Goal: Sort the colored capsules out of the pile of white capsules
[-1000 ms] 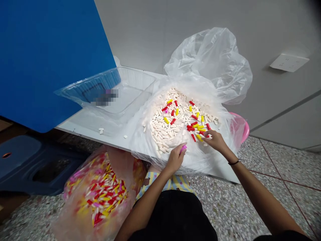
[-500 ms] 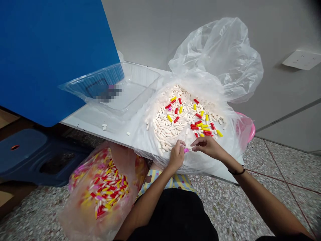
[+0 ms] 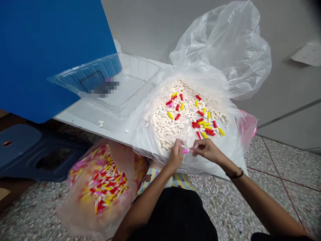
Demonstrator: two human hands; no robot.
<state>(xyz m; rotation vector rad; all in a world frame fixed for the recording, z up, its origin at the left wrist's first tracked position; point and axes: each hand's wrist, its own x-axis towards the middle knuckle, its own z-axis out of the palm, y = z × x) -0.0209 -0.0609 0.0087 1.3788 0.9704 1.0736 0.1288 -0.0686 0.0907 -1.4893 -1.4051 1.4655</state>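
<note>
At the table's front edge, my left hand (image 3: 177, 153) pinches a small pink cap (image 3: 185, 151) between thumb and fingers. My right hand (image 3: 204, 149) is closed on a small white piece whose end meets the pink cap; most of it is hidden by the fingers. Just beyond my hands, a heap of white capsule-shaped pieces (image 3: 165, 129) lies in an open clear plastic bag (image 3: 187, 75). Red caps (image 3: 210, 132) and yellow caps (image 3: 221, 131) are scattered over the heap, several with white ends, clustered nearest my right hand.
A clear plastic tray (image 3: 135, 95) stands on the white table (image 3: 110, 129) at the left, with a few loose white pieces nearby. Below hangs or rests a bag of coloured capsules (image 3: 107, 187). A blue stool (image 3: 42, 157) and a blue panel (image 3: 50, 53) are at the left.
The pink cap and the white piece are still between my hands, the white end now against the cap. My right hand's fingers have curled slightly; the view has shifted a little.
</note>
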